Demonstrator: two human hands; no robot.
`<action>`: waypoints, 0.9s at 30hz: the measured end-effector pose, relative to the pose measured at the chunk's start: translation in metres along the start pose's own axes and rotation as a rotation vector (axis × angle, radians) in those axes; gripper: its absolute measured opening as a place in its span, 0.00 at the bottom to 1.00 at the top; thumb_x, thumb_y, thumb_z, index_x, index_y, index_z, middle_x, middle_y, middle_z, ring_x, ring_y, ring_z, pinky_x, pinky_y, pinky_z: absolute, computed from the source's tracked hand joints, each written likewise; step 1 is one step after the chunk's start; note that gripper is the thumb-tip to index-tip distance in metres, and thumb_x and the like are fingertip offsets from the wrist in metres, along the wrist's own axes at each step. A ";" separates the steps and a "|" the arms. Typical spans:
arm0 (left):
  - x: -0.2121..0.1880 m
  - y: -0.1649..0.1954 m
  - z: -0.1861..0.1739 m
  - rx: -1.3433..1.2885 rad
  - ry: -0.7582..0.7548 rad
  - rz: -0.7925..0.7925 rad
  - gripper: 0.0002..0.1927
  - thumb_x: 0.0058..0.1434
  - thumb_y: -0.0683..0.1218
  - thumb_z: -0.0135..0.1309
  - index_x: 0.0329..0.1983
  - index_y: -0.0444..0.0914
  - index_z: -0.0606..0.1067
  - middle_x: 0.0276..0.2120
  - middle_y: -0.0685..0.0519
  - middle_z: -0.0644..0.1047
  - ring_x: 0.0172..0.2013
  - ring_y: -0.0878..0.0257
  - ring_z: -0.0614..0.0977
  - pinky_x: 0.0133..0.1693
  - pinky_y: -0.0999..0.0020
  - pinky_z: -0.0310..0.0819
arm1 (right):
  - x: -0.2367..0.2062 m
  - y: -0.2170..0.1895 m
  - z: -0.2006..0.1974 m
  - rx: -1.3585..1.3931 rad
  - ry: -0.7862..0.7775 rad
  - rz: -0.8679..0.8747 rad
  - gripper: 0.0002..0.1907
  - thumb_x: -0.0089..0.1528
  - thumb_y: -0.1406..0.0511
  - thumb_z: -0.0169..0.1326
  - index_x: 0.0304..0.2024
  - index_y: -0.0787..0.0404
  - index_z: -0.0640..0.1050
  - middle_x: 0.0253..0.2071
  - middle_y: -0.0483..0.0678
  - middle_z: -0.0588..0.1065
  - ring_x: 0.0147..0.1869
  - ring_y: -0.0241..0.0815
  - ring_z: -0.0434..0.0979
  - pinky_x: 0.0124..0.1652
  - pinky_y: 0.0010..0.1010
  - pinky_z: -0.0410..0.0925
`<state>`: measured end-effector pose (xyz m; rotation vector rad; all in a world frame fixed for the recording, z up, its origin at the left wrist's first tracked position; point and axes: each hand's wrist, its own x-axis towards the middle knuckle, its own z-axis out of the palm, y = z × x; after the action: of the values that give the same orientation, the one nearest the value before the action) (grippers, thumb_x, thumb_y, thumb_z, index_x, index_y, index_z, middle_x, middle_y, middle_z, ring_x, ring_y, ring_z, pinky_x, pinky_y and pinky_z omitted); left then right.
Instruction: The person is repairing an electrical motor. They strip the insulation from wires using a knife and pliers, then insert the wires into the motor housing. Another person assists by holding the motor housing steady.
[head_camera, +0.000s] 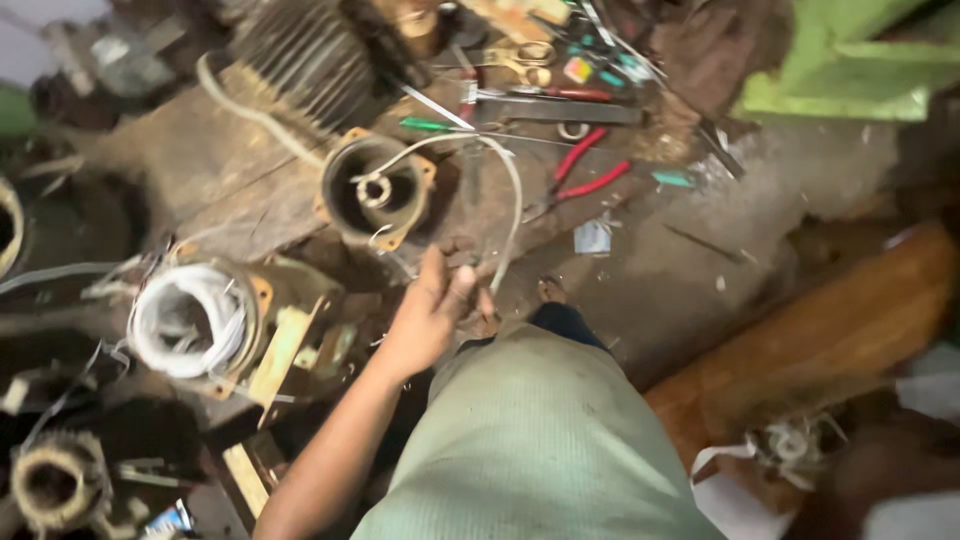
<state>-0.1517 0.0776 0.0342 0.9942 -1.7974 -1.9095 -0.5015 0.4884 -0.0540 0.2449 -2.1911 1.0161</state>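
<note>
A pale green garment (540, 440) fills the foreground at 6 o'clock. Above it, the left hand (432, 312) is closed around the lower end of a pale wire (508, 190), which arcs up toward 12 o'clock to a round motor housing (375, 188) on the dark wooden surface (210, 170). Red-handled pliers (580, 175) lie at 2 o'clock; a wound stator (190, 320) sits at 9 o'clock. The right hand is out of sight.

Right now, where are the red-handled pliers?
In the head view, the red-handled pliers lie upper centre on the workbench, right of the round motor housing.
</note>
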 end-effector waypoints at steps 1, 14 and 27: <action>-0.006 0.003 0.001 -0.008 0.010 0.041 0.13 0.74 0.50 0.41 0.56 0.38 0.63 0.29 0.56 0.79 0.29 0.71 0.78 0.34 0.76 0.72 | -0.011 -0.019 0.015 0.144 -0.126 0.033 0.15 0.77 0.63 0.57 0.53 0.66 0.65 0.38 0.49 0.70 0.35 0.38 0.72 0.38 0.27 0.68; -0.043 -0.004 0.005 0.000 0.350 0.236 0.07 0.69 0.44 0.55 0.42 0.34 0.71 0.29 0.53 0.83 0.30 0.69 0.82 0.34 0.73 0.74 | -0.097 -0.272 0.092 0.923 -1.969 0.304 0.24 0.69 0.63 0.52 0.56 0.77 0.64 0.41 0.50 0.71 0.43 0.39 0.69 0.50 0.29 0.64; -0.055 0.000 0.000 0.126 0.562 0.371 0.08 0.68 0.43 0.57 0.40 0.34 0.70 0.30 0.49 0.81 0.32 0.59 0.86 0.34 0.66 0.77 | -0.099 -0.306 0.111 1.135 -2.386 0.448 0.41 0.61 0.69 0.53 0.72 0.76 0.51 0.69 0.68 0.63 0.75 0.60 0.63 0.71 0.49 0.56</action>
<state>-0.1132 0.1144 0.0482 1.0202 -1.6298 -1.1621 -0.3531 0.1895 0.0128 2.7280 -2.5966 3.0644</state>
